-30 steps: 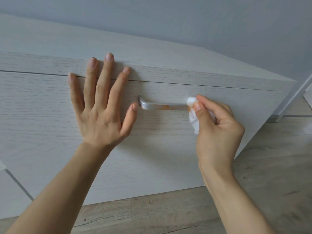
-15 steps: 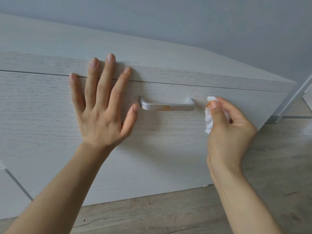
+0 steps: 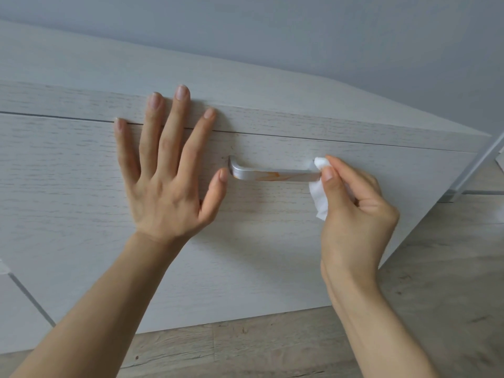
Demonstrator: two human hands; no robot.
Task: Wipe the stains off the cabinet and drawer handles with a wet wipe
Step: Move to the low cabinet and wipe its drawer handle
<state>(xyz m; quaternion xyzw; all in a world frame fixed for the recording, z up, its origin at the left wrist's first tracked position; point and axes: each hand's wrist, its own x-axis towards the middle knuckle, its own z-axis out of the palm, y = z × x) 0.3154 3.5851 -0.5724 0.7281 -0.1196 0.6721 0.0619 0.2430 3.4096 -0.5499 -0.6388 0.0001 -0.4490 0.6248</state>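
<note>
Pale wood-grain drawer front [image 3: 81,203] fills the view, grey wall above, wood-look floor [image 3: 450,268] at five o'clock. Dead centre sits the silver drawer handle [image 3: 272,175], and the orange stain [image 3: 270,175] is smeared along the middle of its bar.

And the wipe is back on! Half a second ago the right hand [image 3: 357,214] had pulled away, hanging just off the handle's three o'clock end with clear space between; now it has come in again, and the wet wipe [image 3: 319,192] is pressed onto that right end of the bar. Thumb and fingers [image 3: 328,174] are curled tight, pinching the bunched wipe, its loose tail hanging at six o'clock.

At nine o'clock, the left hand [image 3: 169,181] has not budged: flat on the drawer front, fingers spread wide, thumb tip just beside the handle's left end, holding nothing, bracing the drawer.

Meaning? A fresh pass looks set to begin from the right end. The stain lies leftward, so the next stroke likely needs to sweep toward nine o'clock. Work far from done.
</note>
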